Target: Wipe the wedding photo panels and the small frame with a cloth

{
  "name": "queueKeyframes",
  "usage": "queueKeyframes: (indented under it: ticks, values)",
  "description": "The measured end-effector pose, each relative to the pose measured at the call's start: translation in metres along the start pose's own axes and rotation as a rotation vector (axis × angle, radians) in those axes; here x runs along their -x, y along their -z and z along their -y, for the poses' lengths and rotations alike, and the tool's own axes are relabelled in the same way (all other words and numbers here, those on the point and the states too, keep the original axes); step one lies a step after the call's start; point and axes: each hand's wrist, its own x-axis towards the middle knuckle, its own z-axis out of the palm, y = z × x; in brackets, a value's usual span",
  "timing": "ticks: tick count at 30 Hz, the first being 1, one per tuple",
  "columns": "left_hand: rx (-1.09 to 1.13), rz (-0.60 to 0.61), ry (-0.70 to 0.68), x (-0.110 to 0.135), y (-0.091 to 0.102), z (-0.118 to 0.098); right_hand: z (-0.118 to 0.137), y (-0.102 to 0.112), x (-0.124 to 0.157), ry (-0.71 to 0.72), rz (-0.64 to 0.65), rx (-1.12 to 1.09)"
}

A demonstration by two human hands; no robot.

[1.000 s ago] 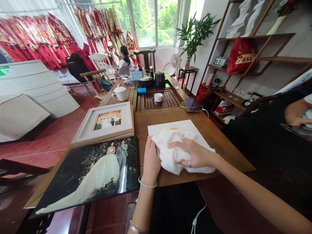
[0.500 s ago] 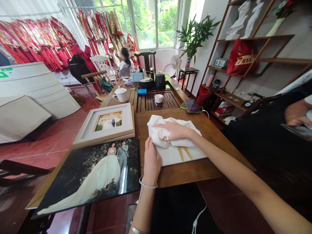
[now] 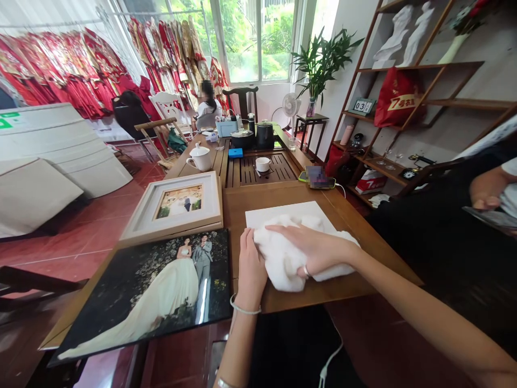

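A white board (image 3: 264,215) lies flat on the wooden table, mostly covered by a bunched white towel (image 3: 280,269). My right hand (image 3: 313,249) presses down on the towel, fingers stretched toward the left and thumb curled into its folds. At the board's left edge is my left hand (image 3: 252,264), fingers together and gripping that edge; its thumb is hidden. Left of it lies a glossy wedding photo panel (image 3: 161,285) of a couple on a dark background. Behind the panel rests a pale-framed picture (image 3: 141,213).
A phone (image 3: 319,177) with a cable lies at the table's right edge. Beyond the board are a slatted tea tray (image 3: 278,167), a white cup (image 3: 263,163) and a lidded mug (image 3: 200,157). Another person's hand (image 3: 487,194) is at far right; someone sits (image 3: 208,110) at the far end.
My right hand has moved the towel toward me and to the right across the board. The board's far part is now bare and its near part covered. My left hand stays at the edge.
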Motion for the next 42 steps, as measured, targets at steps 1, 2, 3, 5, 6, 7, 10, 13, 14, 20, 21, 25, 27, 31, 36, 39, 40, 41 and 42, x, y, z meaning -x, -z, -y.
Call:
queueKeyframes:
  ticks: [1, 2, 3, 5, 6, 7, 10, 13, 14, 20, 21, 25, 27, 31, 36, 39, 40, 41, 42]
  values:
    - [0.000, 0.004, 0.000, 0.000, 0.000, 0.000, 0.007, -0.002, 0.008, -0.008, 0.012, -0.002]
    - [0.002, 0.009, -0.005, 0.000, 0.000, 0.000, 0.013, -0.003, 0.014, -0.018, 0.022, -0.006]
    - [0.006, 0.016, -0.012, 0.000, 0.001, 0.000, 0.019, -0.004, 0.019, -0.029, 0.028, -0.009]
    - [0.011, 0.022, -0.020, -0.001, 0.000, 0.001, 0.024, -0.004, 0.025, -0.053, 0.027, -0.016]
    - [0.009, 0.020, -0.016, -0.001, 0.000, 0.001, 0.024, -0.004, 0.027, -0.062, 0.020, -0.022]
    - [0.006, 0.017, -0.007, -0.001, 0.000, 0.001, 0.023, -0.004, 0.028, -0.069, 0.009, -0.031]
    - [0.006, -0.005, 0.016, -0.002, -0.002, 0.000, 0.012, -0.005, 0.029, -0.121, -0.079, -0.031]
    - [0.021, -0.020, 0.029, -0.003, -0.002, -0.003, -0.004, -0.007, 0.029, -0.253, -0.231, 0.056]
    - [0.024, -0.017, 0.038, -0.003, -0.002, -0.004, -0.011, -0.007, 0.029, -0.295, -0.274, 0.081]
    - [0.041, 0.031, 0.107, -0.002, 0.003, -0.011, -0.034, 0.006, 0.009, -0.298, -0.281, 0.065]
    - [0.044, 0.036, 0.113, -0.002, 0.004, -0.011, -0.032, 0.008, 0.004, -0.273, -0.250, 0.084]
    - [0.074, 0.023, 0.125, -0.001, 0.004, -0.009, -0.007, 0.005, -0.011, -0.060, -0.147, 0.140]
    - [0.107, -0.006, 0.132, -0.001, 0.005, -0.008, 0.009, 0.001, -0.012, 0.034, -0.110, 0.118]
    - [0.127, -0.018, 0.150, -0.001, 0.006, -0.008, 0.031, -0.001, 0.003, 0.032, -0.023, 0.066]
    - [0.063, 0.026, 0.061, -0.002, 0.005, -0.009, 0.020, 0.001, 0.032, -0.047, -0.012, -0.028]
    - [-0.005, 0.035, 0.032, 0.000, 0.003, -0.008, -0.004, -0.004, 0.043, -0.087, -0.161, -0.102]
    - [-0.030, 0.040, 0.024, 0.000, 0.002, -0.008, -0.013, -0.007, 0.045, -0.119, -0.232, -0.110]
    - [-0.051, 0.048, 0.016, 0.001, 0.002, -0.007, -0.023, -0.009, 0.045, -0.166, -0.308, -0.108]
    - [-0.069, 0.056, 0.008, 0.002, 0.001, -0.007, -0.033, -0.011, 0.043, -0.225, -0.385, -0.098]
